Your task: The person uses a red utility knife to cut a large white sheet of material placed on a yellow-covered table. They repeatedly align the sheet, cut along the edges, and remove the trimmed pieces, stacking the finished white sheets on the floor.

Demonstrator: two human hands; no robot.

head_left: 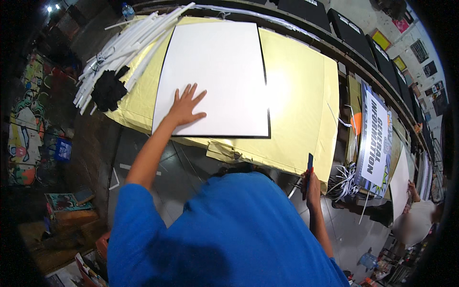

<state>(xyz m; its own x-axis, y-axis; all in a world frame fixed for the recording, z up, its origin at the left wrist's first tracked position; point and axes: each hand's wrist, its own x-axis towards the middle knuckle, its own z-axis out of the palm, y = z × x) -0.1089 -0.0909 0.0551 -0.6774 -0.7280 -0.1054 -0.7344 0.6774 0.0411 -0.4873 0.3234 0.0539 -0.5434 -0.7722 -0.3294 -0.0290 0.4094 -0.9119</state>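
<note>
A large white board (215, 71) with black edges lies on the yellow-covered table (301, 115). My left hand (187, 106) rests flat near its lower left part, fingers spread and holding nothing. Beyond the table's near right corner, my right hand (312, 190) is closed around a slim dark-blue tool (310, 161) with a bit of red on it. The tool points upward, apart from the board; its exact kind I cannot make out.
Bundled white strips (125, 55) and a crumpled black cloth-like heap (110, 90) lie at the table's left end. To the right stand a printed sign (375, 138) and a bundle of white ties (345, 182). A person (415, 222) at far right holds a pale sheet (399, 184).
</note>
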